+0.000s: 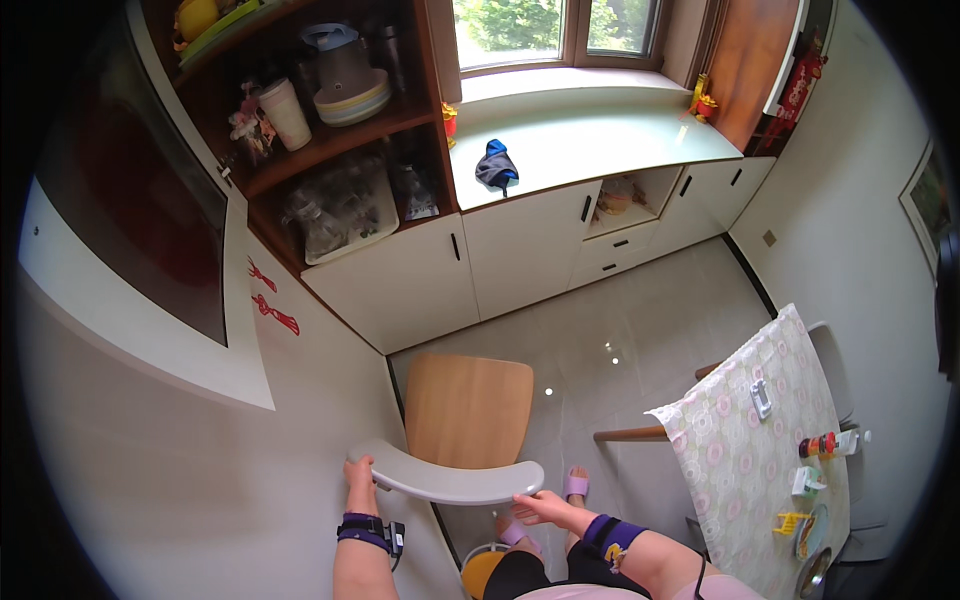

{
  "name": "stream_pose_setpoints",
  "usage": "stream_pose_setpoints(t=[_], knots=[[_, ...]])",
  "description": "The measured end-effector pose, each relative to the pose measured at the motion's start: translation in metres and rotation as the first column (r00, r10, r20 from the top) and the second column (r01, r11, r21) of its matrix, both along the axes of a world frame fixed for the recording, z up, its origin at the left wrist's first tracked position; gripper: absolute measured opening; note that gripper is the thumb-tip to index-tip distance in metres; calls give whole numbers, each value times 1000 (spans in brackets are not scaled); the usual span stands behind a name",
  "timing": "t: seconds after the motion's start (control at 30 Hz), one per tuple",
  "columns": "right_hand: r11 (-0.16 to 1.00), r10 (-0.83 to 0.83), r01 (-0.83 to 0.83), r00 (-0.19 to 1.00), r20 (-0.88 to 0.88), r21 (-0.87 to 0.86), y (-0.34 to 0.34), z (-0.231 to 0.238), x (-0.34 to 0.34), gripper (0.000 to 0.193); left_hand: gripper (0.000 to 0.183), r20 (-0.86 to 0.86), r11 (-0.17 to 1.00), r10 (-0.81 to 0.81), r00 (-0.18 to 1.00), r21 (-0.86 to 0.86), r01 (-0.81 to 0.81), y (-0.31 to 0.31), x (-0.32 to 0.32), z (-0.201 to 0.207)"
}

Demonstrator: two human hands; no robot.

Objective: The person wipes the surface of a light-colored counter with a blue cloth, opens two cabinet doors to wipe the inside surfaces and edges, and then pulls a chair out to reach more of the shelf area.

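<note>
A chair [469, 410] stands in front of me, with a light wooden seat and a curved pale grey backrest [450, 484] on my side. My left hand [361, 474] is closed around the left end of that backrest, close to the wall. At its right end is my right hand [540, 508], thumb and fingers against the edge; the undersides of the fingers are hidden. Both wrists carry dark bands, the left one with a small device on it.
White cabinets [530, 255] run under the window, with a blue and grey cloth item [496, 166] on the counter. A table with a patterned cloth [715, 440] stands right, holding bottles and dishes. A yellow-topped bin [482, 574] sits by my feet. Shelves [345, 155] rise at left.
</note>
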State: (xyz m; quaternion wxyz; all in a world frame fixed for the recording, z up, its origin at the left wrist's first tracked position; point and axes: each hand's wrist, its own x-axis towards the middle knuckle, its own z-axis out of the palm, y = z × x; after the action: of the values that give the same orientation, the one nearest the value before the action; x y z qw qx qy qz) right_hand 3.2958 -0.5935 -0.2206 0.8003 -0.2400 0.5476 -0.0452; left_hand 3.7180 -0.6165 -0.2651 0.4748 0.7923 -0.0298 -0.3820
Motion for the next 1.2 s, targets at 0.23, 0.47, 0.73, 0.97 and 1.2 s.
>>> stream_pose_setpoints(t=[0.23, 0.47, 0.73, 0.97, 1.2], knots=[[970, 227, -229, 973, -33, -76, -51, -5, -64, 42, 61, 23, 977, 154, 988, -154, -149, 14, 6, -23], [984, -6, 12, 1000, 30, -178, -147, 2, -132, 36, 60, 481, 962, 103, 871, 174, -210, 24, -2, -16], [942, -2, 41, 993, 116, -334, -266, 39, -116, 31, 88, 434, 877, -420, 797, 420, 234, -54, -192, 33], [921, 227, -152, 958, 177, -358, -312, 43, -34, 32, 72, 449, 931, -359, 818, 113, 346, -110, -204, 78], [867, 321, -238, 939, 126, -437, -351, 66, 39, 31, 60, 346, 927, -235, 908, -202, 317, -142, -187, 140]])
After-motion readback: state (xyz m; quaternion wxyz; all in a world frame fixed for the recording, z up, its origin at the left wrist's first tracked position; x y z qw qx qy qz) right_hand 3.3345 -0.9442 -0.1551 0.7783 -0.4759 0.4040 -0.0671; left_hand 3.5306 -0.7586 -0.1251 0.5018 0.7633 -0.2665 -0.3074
